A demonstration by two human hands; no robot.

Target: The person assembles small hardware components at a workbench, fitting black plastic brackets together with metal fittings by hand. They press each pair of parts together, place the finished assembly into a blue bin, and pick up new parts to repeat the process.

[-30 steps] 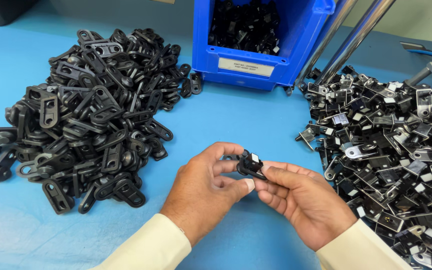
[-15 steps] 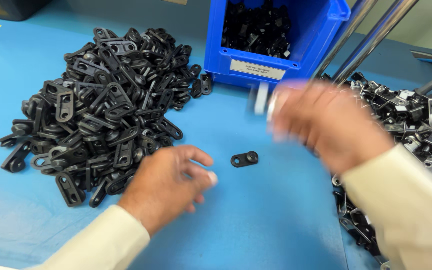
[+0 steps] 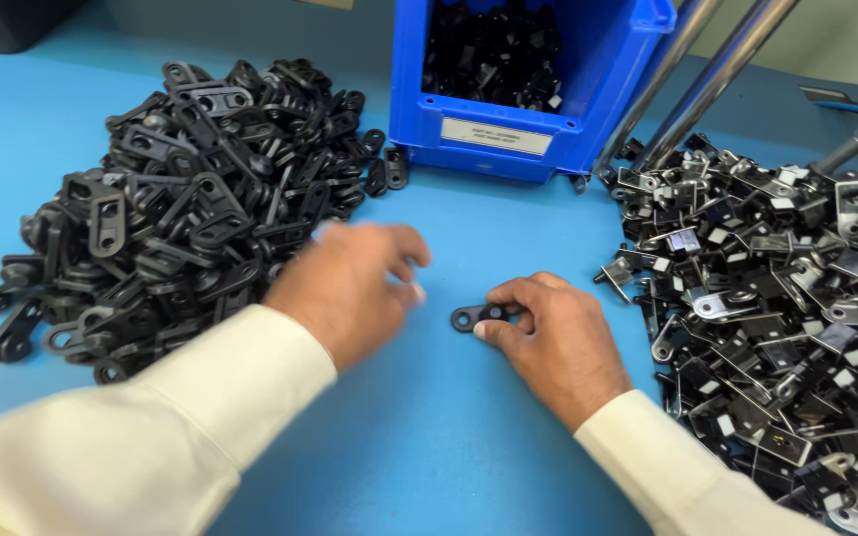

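Note:
A small black plastic link piece lies on the blue table. My right hand rests on the table with its fingertips closed on one end of that piece. My left hand is blurred, held over the table near the right edge of the big pile of black plastic links. Its fingers are spread and nothing shows in it. Both arms wear cream sleeves.
A blue bin holding black parts stands at the back centre. A heap of black and metal clips covers the right side. Two shiny metal rods slant up behind the bin.
My right hand came down from near the bin and took hold of the lone black piece on the table. My left hand moved up and left toward the black pile.

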